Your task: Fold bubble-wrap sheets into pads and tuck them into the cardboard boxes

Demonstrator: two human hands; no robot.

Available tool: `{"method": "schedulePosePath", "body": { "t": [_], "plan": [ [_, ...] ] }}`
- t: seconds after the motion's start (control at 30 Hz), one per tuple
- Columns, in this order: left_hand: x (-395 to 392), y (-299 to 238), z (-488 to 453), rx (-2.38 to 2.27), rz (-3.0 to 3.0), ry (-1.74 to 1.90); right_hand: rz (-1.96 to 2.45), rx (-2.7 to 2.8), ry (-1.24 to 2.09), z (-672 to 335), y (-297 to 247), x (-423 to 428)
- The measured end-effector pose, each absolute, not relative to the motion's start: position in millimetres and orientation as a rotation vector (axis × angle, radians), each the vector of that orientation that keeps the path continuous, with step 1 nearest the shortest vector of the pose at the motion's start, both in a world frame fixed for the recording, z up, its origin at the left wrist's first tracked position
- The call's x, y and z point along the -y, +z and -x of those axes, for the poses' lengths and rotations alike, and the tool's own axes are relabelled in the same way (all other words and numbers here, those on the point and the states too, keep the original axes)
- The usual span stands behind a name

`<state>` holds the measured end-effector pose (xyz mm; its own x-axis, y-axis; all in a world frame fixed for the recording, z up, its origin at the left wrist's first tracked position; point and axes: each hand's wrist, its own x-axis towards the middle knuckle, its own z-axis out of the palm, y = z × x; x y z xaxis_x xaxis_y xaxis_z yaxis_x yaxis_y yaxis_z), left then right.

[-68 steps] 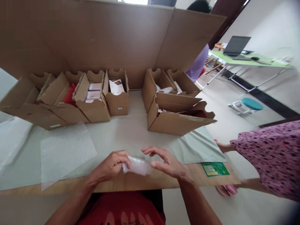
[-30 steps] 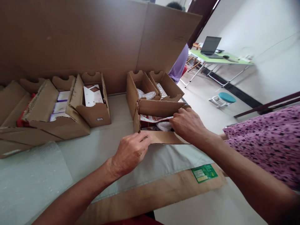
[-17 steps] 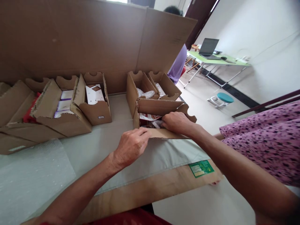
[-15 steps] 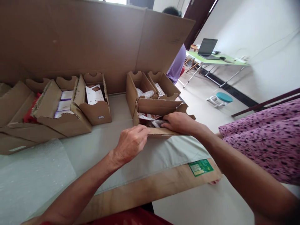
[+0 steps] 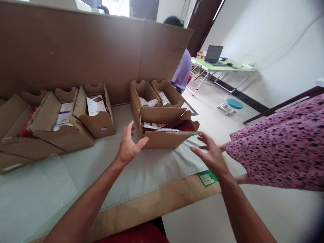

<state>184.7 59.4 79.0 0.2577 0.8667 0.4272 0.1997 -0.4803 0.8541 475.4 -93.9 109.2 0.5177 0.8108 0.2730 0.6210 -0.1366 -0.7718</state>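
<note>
A cardboard box (image 5: pixel 167 140) lies lengthwise on the cloth-covered table, with a packet printed in red and white (image 5: pixel 153 125), clear plastic wrapping and something dark red showing inside. My left hand (image 5: pixel 129 143) is at its left end, fingers spread and thumb apart, holding nothing. Off the box's right front corner is my right hand (image 5: pixel 209 152), also open and empty, its fingertips close to the corner; whether they touch it I cannot tell. Behind this box stand a box with bubble wrap (image 5: pixel 149 102) and a box with a white printed item (image 5: pixel 164 98).
More cardboard boxes (image 5: pixel 97 121) line the left side, holding white and purple packs and something red. A tall cardboard panel (image 5: pixel 101 50) rises behind them. Bubble wrap (image 5: pixel 35 195) lies front left. A person in a pink patterned garment (image 5: pixel 278 145) stands at right; another sits behind the panel.
My right hand has come out of the box and moved to its right front corner. My left hand has let go of the front edge and opened at the left end.
</note>
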Motion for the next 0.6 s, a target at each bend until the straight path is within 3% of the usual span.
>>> {"method": "schedulePosePath", "body": {
  "t": [0.1,0.23,0.43,0.6],
  "plan": [
    [-71.4,66.6,-203.6,-0.759,-1.741,1.113,1.642,1.197,0.457,-473.8,86.0,56.5],
    [-58.0,67.8,-212.8,-0.700,-1.641,1.084,1.521,1.107,0.443,-453.2,76.4,43.8],
    [20.7,63.1,-135.4,-0.931,-1.636,1.060,1.554,1.063,0.459,-388.3,68.1,100.8],
    [37.1,78.2,-61.2,-1.285,-1.551,1.227,1.365,1.227,0.650,-318.6,94.9,70.9]
  ]
}}
